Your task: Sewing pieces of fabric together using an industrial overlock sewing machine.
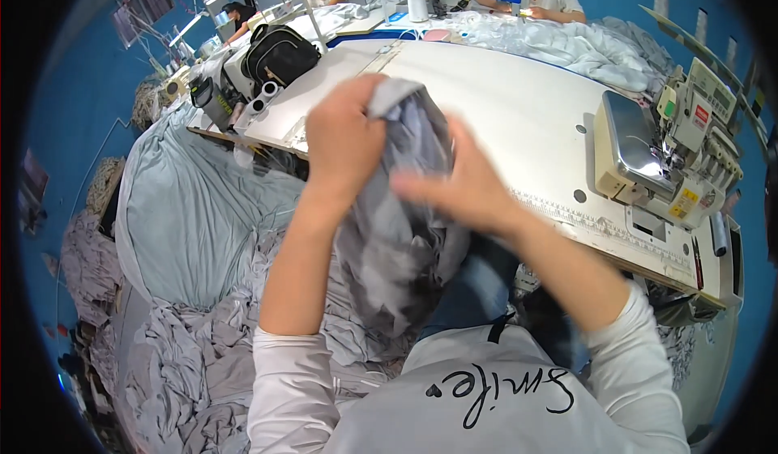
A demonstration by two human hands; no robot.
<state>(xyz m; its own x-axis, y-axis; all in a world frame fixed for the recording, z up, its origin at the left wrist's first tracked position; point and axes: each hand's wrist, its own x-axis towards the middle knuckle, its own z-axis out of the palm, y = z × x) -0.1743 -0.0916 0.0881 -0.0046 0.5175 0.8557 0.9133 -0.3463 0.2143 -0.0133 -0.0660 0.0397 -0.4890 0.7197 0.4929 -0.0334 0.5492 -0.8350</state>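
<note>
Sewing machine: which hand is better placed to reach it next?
Likely the right hand: it is nearer the machine. The left hand is farther off, though both are at the grey cloth.

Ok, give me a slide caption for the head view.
Left hand clutching bunched gray fabric, right hand against it, at a white sewing table with an overlock machine.

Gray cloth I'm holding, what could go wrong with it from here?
The gray cloth hangs near a heap of similar gray fabric, so if the left hand slips, it might get mixed in. Its loose folds might also catch on the white table.
</note>
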